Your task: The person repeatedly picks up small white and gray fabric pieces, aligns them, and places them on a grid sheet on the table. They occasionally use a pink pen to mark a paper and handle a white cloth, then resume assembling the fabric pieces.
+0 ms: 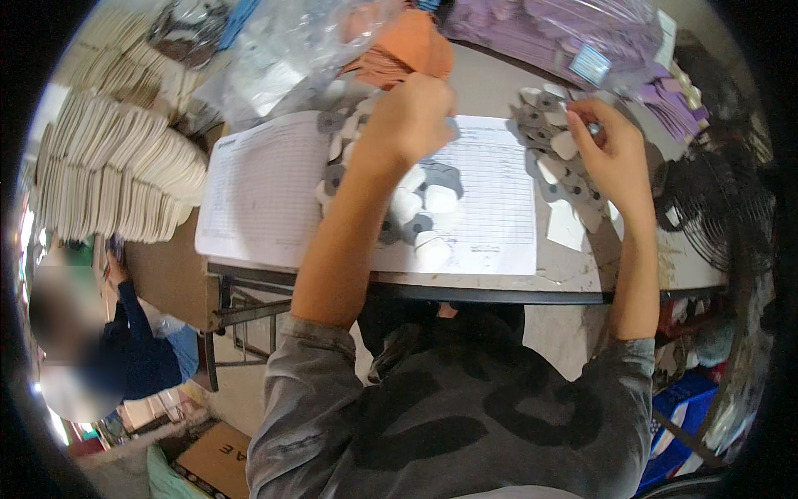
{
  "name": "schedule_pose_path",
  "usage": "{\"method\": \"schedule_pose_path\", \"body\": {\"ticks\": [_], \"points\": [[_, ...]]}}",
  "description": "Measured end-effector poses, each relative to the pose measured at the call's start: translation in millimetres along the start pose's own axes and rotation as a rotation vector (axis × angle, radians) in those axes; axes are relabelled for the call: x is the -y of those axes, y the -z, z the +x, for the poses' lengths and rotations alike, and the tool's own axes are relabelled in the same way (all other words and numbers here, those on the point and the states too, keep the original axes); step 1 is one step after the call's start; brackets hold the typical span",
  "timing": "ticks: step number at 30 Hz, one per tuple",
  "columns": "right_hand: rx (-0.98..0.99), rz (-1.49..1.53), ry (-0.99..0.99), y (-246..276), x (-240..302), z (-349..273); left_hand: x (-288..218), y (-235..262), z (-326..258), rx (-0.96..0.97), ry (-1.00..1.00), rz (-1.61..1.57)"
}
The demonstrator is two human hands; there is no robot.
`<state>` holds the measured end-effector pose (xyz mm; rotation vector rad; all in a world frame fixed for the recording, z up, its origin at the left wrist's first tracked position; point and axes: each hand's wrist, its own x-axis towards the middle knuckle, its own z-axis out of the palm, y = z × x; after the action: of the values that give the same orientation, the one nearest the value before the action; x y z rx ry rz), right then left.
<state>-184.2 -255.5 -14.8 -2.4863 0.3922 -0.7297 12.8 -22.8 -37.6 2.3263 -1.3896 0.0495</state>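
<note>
My left hand (pixel 420 115) is closed above an open book of ruled sheets (pixel 499 195), near an orange stack (pixel 407 50). Its fingertips are turned away, so what it holds, if anything, is hidden. Beneath that arm, small flat cut pieces (pixel 417 224), grey and white, lie loosely across the pages, some with a dark round spot. On the right, my right hand (pixel 615 154) curls over a second heap of such pieces (pixel 544 133). Thumb and forefinger nearly meet at the heap's edge; whether a piece is between them is unclear.
Tall stacks of cream sheets (pixel 116 170) stand at left. Clear plastic bags (pixel 291 58) and wrapped purple bundles (pixel 540 33) line the table's far side. A black fan (pixel 719 200) is at right. Another person (pixel 137 341) sits at lower left, beside a cardboard box (pixel 212 461).
</note>
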Motion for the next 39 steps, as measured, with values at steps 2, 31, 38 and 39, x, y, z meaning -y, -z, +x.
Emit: {"method": "schedule_pose_path", "body": {"ticks": [2,31,38,39], "points": [[0.005,0.049,0.012,-2,4,-1,-5,1,1,-0.004,0.043,0.055],[0.187,0.453,-0.073,-2,-12,-3,-54,-4,6,-0.254,-0.049,-0.164],[-0.074,-0.078,0.129,2,-8,4,-20,-8,0,-0.039,0.168,0.265],[-0.058,-0.045,0.130,2,-7,4,-21,-8,0,-0.010,0.179,0.266]]}}
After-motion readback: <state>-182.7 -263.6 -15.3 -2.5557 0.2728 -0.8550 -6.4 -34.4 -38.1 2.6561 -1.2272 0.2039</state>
